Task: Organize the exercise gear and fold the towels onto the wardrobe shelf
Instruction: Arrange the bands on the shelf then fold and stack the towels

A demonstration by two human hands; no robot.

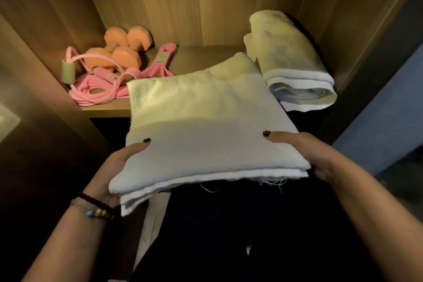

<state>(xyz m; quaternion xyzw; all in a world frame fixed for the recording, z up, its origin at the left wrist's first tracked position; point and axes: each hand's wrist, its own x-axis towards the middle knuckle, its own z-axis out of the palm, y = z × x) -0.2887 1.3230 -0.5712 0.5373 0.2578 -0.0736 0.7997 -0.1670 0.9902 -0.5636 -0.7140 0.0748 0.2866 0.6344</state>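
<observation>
A: Where is there room on the wardrobe shelf (201, 55)?

B: In the middle, a bare strip runs back to the rear wall.

A: And either side?

B: Left, the dumbbells (119, 51) and pink resistance bands (103, 89) fill the corner. Right, a folded towel (295, 62) sits against the side wall. The held towel (206, 126) overhangs the shelf's front edge, covering the way in.
</observation>
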